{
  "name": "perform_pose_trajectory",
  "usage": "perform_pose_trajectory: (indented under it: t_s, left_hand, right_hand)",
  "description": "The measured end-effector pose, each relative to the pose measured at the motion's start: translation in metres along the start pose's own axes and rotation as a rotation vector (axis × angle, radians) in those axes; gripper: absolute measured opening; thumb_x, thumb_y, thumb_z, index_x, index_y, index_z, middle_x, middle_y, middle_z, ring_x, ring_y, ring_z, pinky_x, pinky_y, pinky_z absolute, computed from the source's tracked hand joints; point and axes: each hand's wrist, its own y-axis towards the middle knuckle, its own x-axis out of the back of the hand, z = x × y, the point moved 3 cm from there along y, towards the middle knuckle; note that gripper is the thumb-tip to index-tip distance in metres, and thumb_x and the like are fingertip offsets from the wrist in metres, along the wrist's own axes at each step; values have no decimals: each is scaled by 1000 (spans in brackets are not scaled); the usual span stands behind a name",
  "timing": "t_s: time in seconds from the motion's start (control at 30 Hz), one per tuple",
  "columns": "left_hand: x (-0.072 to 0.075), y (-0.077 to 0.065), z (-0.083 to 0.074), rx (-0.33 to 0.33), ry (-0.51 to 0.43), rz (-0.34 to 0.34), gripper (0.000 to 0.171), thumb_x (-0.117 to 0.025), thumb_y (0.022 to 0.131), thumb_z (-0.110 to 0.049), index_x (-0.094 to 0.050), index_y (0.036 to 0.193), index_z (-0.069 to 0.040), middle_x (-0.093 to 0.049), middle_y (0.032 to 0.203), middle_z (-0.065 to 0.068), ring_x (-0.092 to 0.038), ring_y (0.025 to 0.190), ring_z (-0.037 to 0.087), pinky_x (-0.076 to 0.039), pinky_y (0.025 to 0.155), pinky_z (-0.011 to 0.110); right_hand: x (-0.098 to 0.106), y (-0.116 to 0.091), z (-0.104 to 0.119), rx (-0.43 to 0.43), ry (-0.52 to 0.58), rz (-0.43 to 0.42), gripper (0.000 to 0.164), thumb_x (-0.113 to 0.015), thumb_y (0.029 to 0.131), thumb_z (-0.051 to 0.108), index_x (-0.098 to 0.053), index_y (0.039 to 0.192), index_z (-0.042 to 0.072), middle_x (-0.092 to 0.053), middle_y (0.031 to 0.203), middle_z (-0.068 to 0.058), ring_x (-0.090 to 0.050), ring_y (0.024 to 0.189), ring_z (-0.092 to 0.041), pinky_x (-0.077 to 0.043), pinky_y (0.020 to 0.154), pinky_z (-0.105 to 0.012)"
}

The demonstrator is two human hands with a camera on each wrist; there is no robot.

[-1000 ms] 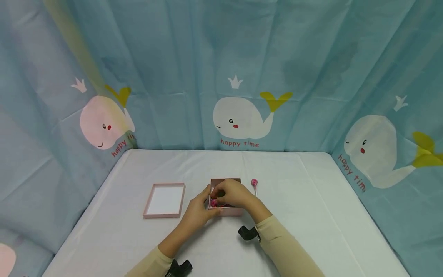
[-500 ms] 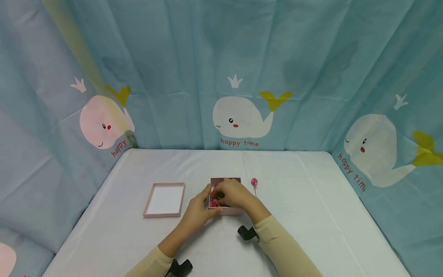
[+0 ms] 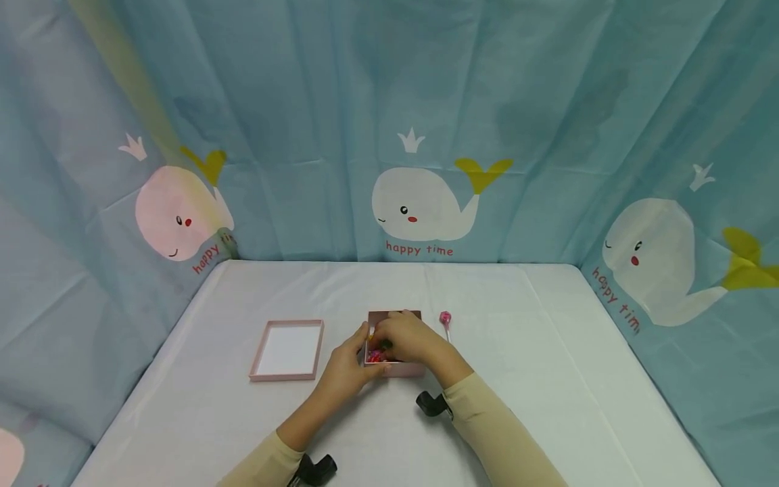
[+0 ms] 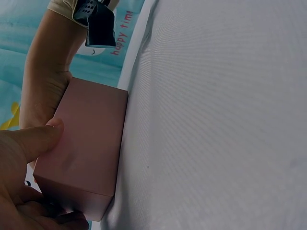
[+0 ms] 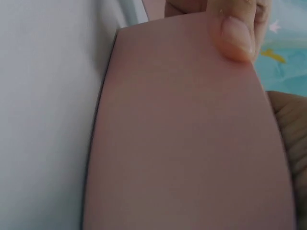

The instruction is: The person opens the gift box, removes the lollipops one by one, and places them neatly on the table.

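Note:
A pink open-topped box (image 3: 406, 370) stands on the white table in the head view. My left hand (image 3: 343, 373) grips its near left corner, thumb on the front wall and fingers along the left side. Inside the box reaches my right hand (image 3: 409, 338), its fingers bent down among small pink and red wrapped candies (image 3: 376, 356). A dark green bit (image 3: 387, 344) shows under that hand; whether it is pinched is hidden. The left wrist view shows the left thumb (image 4: 45, 139) pressed on the box wall. In the right wrist view the box wall hides the right fingers.
A shallow pink box lid (image 3: 287, 350), its white inside facing up, lies left of the box. To the right, a pink-headed lollipop (image 3: 445, 317) lies on the table (image 3: 548, 379). A blue whale-print curtain (image 3: 292, 135) surrounds the table's back and sides.
Inside the box my right fingers have shifted slightly among the candies, and a spot of yellow now shows by the fingertips. The left hand keeps its grip; box and lid stay in place.

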Motion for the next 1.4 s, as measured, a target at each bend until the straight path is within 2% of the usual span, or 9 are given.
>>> perform_pose_trajectory:
  t_s: [0.3,0.63,0.9,1.13,1.27,1.4]
  left_hand:
    - [0,0,0,-8,-4,0,103,-87,81,-40,-31,160,-2,-36,162,16,-46,142,37,-47,110,47]
    - [1,0,-1,-16,2,12,100,-86,83,-36,-31,160,-3,-32,164,15,-41,145,35,-45,112,47]
    - [0,1,1,-11,13,1,100,-87,82,-34,-32,159,-4,-34,163,13,-42,145,34,-44,113,46]
    - [0,2,0,-32,15,-10,100,-88,82,-36,-34,158,1,-35,162,18,-44,144,38,-44,113,50]
    - [0,1,2,-18,12,-4,103,-87,81,-40,-32,159,-1,-35,163,17,-46,142,38,-46,112,49]
    - [-1,1,3,-4,15,-3,105,-87,81,-42,-30,159,-2,-34,163,15,-45,142,37,-45,112,47]
  right_hand:
    - [3,-3,-2,18,91,1,18,-85,85,30,-80,102,29,-72,93,23,-57,97,-5,-46,94,-33]
    - [-3,1,-4,7,46,-13,23,-88,79,40,-81,100,32,-71,91,26,-57,99,-6,-41,95,-35]
    - [-8,0,-9,20,82,-55,22,-88,81,34,-79,101,33,-68,91,27,-55,98,-3,-41,91,-31]
    - [-4,-2,-11,29,167,-119,19,-84,85,29,-80,103,31,-70,96,24,-51,92,-3,-43,86,-27]
    - [1,-7,-12,-12,194,-188,21,-82,88,29,-80,108,29,-73,104,20,-51,94,-5,-44,87,-30]
    - [4,-12,-14,-63,225,-278,23,-82,89,30,-79,111,26,-74,109,14,-54,101,-9,-47,94,-36]
